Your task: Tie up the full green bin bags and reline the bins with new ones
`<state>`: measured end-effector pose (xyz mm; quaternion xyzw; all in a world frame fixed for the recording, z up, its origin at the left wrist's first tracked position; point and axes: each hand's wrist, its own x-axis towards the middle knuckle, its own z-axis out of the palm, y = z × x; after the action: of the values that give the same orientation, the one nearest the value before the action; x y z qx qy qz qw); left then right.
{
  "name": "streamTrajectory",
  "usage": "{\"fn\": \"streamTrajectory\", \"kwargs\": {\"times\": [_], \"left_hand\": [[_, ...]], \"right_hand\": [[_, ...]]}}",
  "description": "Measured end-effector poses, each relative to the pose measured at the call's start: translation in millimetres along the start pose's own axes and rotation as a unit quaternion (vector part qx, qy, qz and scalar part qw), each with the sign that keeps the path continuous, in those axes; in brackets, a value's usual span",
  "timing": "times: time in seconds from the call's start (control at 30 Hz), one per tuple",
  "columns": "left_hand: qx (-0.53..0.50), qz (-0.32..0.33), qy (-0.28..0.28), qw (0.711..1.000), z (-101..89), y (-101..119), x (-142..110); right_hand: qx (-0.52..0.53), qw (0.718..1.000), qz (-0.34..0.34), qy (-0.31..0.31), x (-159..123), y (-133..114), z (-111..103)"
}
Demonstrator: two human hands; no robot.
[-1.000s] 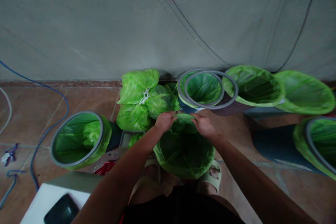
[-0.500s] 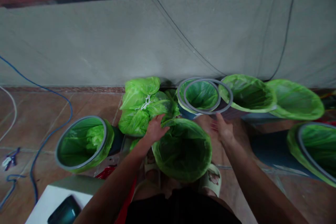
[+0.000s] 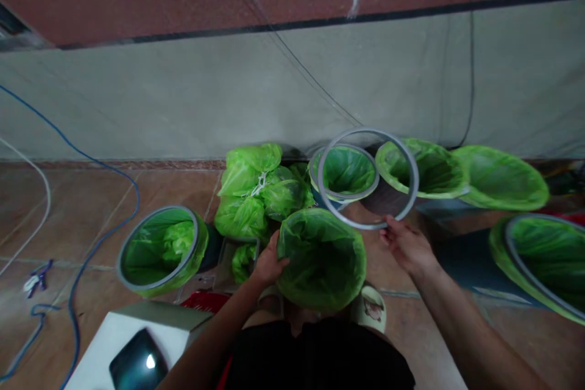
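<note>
A bin lined with a green bag (image 3: 322, 262) stands between my feet. My left hand (image 3: 269, 263) grips its left rim, fingers closed on the plastic. My right hand (image 3: 406, 247) pinches the near edge of a loose grey ring (image 3: 414, 177) and holds it lifted and tilted over a ringed green-lined bin (image 3: 343, 170) behind.
A pile of tied green bags (image 3: 256, 192) lies against the wall. A ringed green bin (image 3: 159, 250) is at the left, more green-lined bins (image 3: 498, 178) at the right. Blue cable (image 3: 91, 237) runs over the tiled floor. A white box with a dark object (image 3: 137, 365) sits bottom left.
My hands left the bag's far rim. The left moved down to the bin's left side. The right reached out, took the grey ring and lifted it off the bin behind.
</note>
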<state>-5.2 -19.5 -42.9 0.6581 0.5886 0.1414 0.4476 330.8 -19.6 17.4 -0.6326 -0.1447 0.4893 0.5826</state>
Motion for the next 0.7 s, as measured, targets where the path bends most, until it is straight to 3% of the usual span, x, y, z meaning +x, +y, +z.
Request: {"fn": "streamTrajectory", "kwargs": {"times": [0.1,0.2,0.33,0.5,0.6,0.7], "left_hand": [[0.003,0.018,0.007,1.000,-4.8,3.2,-7.4],[0.008,0.014,0.055,0.998,-12.9,5.2,-10.2],[-0.075,-0.041,0.150,0.985,-22.5,13.5,-8.0],[-0.285,-0.094,0.103,0.948,-23.4,38.7,-11.3],[-0.323,-0.097,0.103,0.936,-20.7,49.3,-15.9],[-0.324,-0.095,0.098,0.936,-17.8,51.7,-17.3]], "right_hand": [[-0.033,0.997,0.058,-0.040,-50.9,31.0,-29.3],[-0.089,0.989,0.101,-0.053,-84.0,59.3,-45.6],[-0.133,0.981,0.113,-0.085,-100.2,73.0,-42.8],[-0.220,0.963,0.107,-0.118,-97.7,68.2,-25.7],[-0.360,0.923,0.079,-0.107,-86.3,69.7,-24.9],[-0.523,0.848,-0.004,-0.089,-73.7,74.4,-29.8]]}}
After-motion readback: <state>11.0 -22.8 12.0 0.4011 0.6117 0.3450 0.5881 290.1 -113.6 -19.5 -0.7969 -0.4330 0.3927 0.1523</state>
